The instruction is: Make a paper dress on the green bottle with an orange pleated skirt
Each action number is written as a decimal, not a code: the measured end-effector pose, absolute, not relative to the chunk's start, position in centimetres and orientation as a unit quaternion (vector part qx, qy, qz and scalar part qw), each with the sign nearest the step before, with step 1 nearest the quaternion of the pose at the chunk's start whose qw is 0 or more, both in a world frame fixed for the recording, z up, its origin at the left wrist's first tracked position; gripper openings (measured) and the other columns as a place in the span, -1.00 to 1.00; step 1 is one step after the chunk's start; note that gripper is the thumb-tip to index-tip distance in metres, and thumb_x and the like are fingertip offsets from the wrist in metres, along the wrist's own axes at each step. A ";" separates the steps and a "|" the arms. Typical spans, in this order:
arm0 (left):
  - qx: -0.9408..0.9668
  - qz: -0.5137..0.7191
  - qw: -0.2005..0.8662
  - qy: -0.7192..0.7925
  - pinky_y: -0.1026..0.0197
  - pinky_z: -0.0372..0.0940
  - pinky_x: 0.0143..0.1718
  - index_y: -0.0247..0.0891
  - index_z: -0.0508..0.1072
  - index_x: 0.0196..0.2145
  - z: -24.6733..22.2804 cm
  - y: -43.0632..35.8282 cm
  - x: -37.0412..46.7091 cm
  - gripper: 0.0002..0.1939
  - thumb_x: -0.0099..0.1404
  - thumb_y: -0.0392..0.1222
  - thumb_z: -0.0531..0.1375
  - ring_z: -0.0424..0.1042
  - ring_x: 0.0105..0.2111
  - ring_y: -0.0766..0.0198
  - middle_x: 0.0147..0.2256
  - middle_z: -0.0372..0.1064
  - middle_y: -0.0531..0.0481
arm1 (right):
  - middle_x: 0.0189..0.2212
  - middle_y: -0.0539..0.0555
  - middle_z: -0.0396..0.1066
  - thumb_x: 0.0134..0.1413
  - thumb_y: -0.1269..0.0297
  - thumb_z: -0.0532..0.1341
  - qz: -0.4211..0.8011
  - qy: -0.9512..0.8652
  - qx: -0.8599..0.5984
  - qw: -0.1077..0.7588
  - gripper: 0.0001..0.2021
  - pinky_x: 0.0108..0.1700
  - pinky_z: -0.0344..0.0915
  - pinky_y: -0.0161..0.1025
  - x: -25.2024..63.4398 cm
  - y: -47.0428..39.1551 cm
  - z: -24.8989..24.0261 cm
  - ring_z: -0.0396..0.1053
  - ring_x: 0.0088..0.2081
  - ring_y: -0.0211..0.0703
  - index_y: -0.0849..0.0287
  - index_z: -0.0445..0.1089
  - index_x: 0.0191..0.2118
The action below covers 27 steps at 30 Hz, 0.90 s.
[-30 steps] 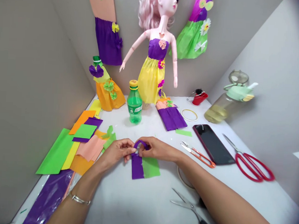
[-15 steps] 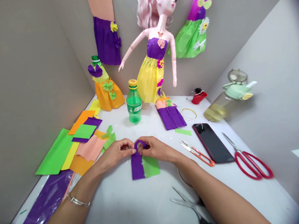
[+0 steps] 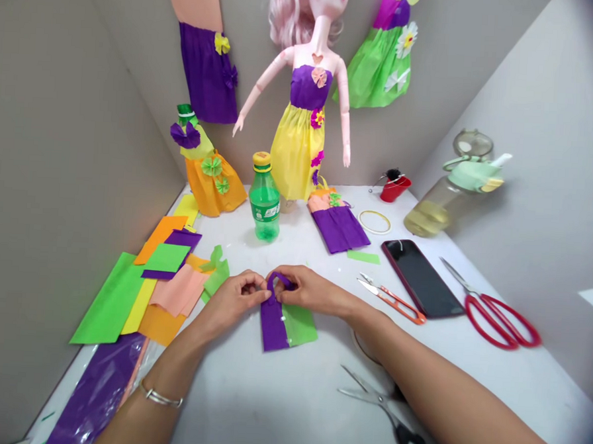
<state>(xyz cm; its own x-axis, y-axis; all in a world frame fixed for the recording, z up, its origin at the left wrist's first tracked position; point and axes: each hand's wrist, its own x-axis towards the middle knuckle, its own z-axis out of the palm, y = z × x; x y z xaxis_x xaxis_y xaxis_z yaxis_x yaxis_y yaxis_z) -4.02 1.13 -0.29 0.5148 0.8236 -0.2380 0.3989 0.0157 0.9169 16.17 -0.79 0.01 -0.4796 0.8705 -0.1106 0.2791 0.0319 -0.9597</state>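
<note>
A small flat piece, half purple and half green like a little crepe-paper bag (image 3: 275, 330), lies on the table between my hands. From its top edge a narrow purple strip (image 3: 272, 282) curves up in a loop. My left hand (image 3: 237, 295) pinches the strip's left side at the piece's upper left corner. On the other side, my right hand (image 3: 307, 289) pinches the strip's right end, with its fingers over the green half. Two small whitish dots show along the seam between the colours. The right fingertips partly cover the strip's end.
Coloured paper sheets (image 3: 108, 298) lie at left. A green bottle (image 3: 265, 204) and a dressed doll (image 3: 306, 116) stand behind. To the right are orange snips (image 3: 396, 303), a phone (image 3: 423, 279) and red scissors (image 3: 500, 319); black-handled scissors (image 3: 384, 399) lie near my right forearm.
The view has tipped slightly, so most things sit a little higher in the picture. Both hands keep their pinch on the purple strip, with hardly any movement.
</note>
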 end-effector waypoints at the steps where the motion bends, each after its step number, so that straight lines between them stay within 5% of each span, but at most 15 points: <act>1: 0.674 0.195 0.548 0.455 0.27 0.09 -0.37 -0.26 0.39 -0.39 -0.3 1.1 -4.0 -0.80 0.16 -0.06 0.22 0.20 -0.43 0.30 -0.45 0.23 0.10 | -0.52 -0.13 0.15 -0.02 0.41 0.18 0.546 -0.665 -0.432 0.272 -0.83 -0.44 0.04 -0.37 16.2 -0.8 0.0 0.07 -0.46 -0.33 0.23 0.41 -0.24; 27: 0.676 0.237 0.500 0.487 0.27 0.12 -0.40 -0.23 0.40 -0.43 -0.2 0.3 -2.9 -0.86 0.13 -0.11 0.20 0.22 -0.45 0.29 -0.43 0.26 0.08 | -0.47 -0.10 0.19 0.01 0.40 0.17 0.552 -0.663 -0.423 0.278 -0.82 -0.40 0.07 -0.35 16.2 -0.8 -0.1 0.11 -0.42 -0.31 0.21 0.40 -0.21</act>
